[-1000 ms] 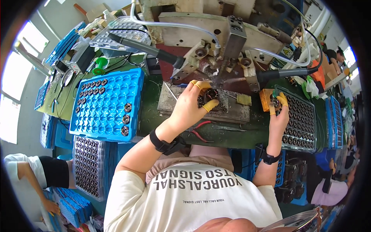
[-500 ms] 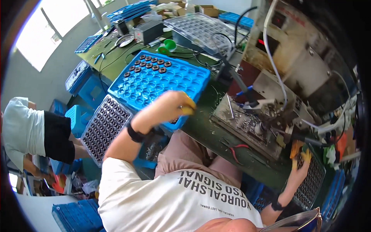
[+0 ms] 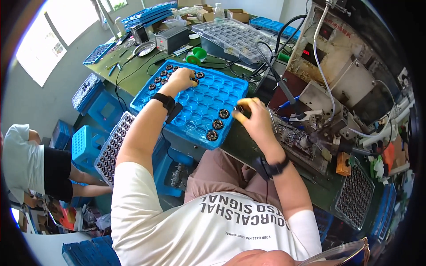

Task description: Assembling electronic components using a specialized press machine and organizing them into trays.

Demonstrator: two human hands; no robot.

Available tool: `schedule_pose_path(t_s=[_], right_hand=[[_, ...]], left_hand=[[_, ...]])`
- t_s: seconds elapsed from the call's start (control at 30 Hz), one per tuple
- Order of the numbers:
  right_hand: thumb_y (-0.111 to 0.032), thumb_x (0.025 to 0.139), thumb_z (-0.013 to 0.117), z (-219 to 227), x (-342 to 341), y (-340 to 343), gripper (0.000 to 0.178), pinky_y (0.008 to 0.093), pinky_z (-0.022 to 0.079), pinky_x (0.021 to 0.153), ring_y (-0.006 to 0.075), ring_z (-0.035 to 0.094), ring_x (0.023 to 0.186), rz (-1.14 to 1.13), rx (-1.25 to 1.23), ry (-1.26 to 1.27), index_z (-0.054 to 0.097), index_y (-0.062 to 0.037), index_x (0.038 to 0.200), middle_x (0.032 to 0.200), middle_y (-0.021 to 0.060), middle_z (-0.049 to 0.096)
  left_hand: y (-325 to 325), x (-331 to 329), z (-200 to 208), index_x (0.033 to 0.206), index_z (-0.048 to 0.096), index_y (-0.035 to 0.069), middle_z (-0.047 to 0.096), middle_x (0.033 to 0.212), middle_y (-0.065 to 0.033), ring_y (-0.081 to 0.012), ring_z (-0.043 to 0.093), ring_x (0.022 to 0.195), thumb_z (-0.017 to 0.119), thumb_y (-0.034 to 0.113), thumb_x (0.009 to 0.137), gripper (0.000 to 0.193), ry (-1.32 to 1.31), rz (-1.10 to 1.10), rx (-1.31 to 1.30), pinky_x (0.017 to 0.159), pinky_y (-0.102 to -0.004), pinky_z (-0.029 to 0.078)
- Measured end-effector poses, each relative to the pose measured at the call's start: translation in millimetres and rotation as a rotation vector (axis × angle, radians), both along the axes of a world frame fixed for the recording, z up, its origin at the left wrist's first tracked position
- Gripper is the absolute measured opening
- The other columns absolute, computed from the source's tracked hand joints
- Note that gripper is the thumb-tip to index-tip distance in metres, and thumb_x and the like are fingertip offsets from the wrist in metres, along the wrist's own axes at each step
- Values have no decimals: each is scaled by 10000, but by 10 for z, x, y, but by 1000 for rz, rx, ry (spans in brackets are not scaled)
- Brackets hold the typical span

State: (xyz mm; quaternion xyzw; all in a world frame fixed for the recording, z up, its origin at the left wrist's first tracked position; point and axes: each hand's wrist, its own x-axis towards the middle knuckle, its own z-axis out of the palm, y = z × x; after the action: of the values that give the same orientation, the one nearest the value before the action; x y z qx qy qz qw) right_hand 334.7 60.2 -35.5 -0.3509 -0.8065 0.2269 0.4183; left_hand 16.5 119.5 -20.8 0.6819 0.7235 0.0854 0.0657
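Note:
A blue plastic tray with round pockets lies on the bench before me. Black ring-shaped coils fill pockets along its far left part, and three more coils line its near right edge. My left hand reaches over the far rows, thumb and fingertips closed about a coil at pocket level. Just past the tray's right edge, my right hand pinches another dark coil in the air. Yellow covers sit on the fingertips of both hands.
To the right stands a worn metal machine with a scrap-strewn base. An orange box and a filled tray lie near it. Another filled tray is at left. Behind are a grey box and cables.
My right hand has come from the orange box to the blue tray's right edge, bringing a coil. My left hand has moved from the tray's near right side to its far rows.

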Motion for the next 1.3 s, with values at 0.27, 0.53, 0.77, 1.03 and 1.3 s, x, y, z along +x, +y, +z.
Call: schedule_pose_path(t_s=[0.27, 0.53, 0.77, 1.03, 1.3], right_hand=[[-352, 731, 805, -245, -364, 312, 376, 433, 452, 876, 324, 537, 1024, -207, 67, -290, 698, -94, 982, 1020, 101, 592], [-116, 818, 716, 218, 338, -513, 176, 398, 474, 821, 316, 587, 944, 74, -40, -28, 677, -68, 983, 994, 121, 629], [-97, 840, 683, 11, 1637, -1174, 109, 375, 480, 797, 298, 608, 875, -408, 284, -52, 671, -45, 935, 921, 102, 655], [-50, 866, 632, -544, 2408, -1398, 150, 394, 441, 877, 314, 558, 984, -850, 333, -144, 660, -46, 1014, 1062, 109, 601], [-154, 887, 643, -611, 2417, -1418, 187, 419, 411, 906, 309, 553, 1039, -807, 370, -222, 668, -92, 1061, 1089, 92, 595]], left_hand=[[-637, 385, 396, 992, 697, 14, 704, 973, -154, -284, 683, 880, 765, 211, 733, 332, -281, 1, 249, 824, -365, 529], [-1534, 953, 280, 1113, 619, 24, 677, 904, -99, -195, 646, 814, 718, 37, 754, 373, -716, -339, 251, 742, -294, 507], [-1683, 1348, -83, 1185, 597, -2, 570, 1149, -57, -102, 602, 894, 621, -129, 773, 431, -1254, -202, 296, 734, -229, 497], [-1407, 1774, -239, 1247, 557, -2, 561, 1157, -53, -103, 577, 882, 671, -139, 772, 508, -1300, -279, 200, 752, -226, 503], [-1416, 1819, -387, 1210, 588, -15, 527, 1046, -30, -92, 584, 854, 705, -126, 762, 475, -1277, -209, 218, 742, -216, 497]])
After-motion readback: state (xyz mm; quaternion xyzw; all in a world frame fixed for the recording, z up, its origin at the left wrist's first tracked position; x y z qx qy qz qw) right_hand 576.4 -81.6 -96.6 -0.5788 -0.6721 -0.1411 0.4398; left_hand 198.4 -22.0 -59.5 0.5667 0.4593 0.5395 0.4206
